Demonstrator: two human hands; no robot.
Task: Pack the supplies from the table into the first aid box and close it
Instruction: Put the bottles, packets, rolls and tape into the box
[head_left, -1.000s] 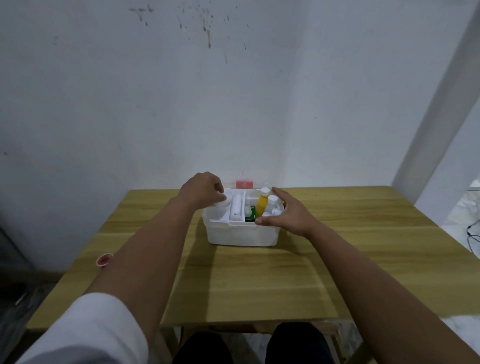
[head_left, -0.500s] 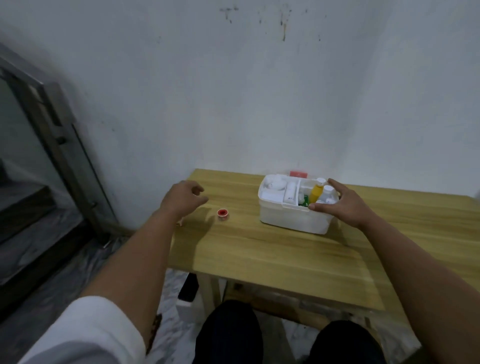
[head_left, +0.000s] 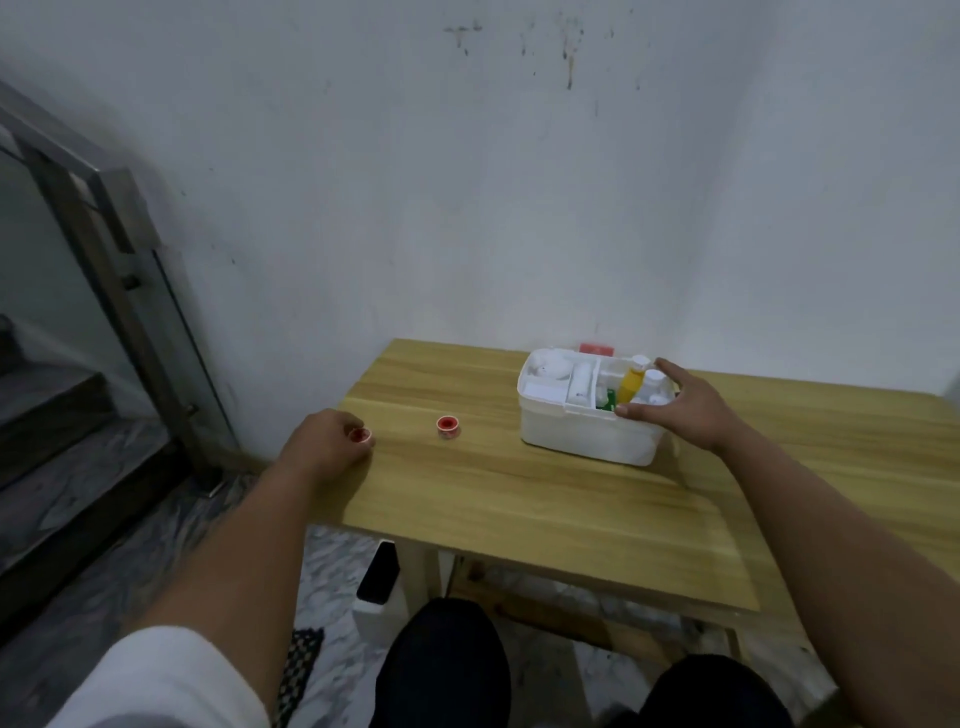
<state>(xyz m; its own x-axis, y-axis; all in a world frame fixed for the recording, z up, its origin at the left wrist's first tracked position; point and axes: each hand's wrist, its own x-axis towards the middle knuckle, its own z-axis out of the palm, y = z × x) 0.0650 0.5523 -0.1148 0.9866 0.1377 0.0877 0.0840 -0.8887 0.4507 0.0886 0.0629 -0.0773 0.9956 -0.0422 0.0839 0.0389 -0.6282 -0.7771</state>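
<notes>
left hand (head_left: 324, 441) curls its fingers around a small red-centred tape roll (head_left: 360, 435) at the near left corner of the wooden table (head_left: 519, 499), apparently gripping it to lift it, while a second tape roll (head_left: 445, 425) sits loose between that hand and the box. right hand (head_left: 680, 410), fingers spread wide and holding nothing, rests on the rim of the open white first aid box (head_left: 587, 441), likely to steady it; inside stand a yellow bottle (head_left: 629, 383) and white bottles, and the lid is not yet on.
</notes>
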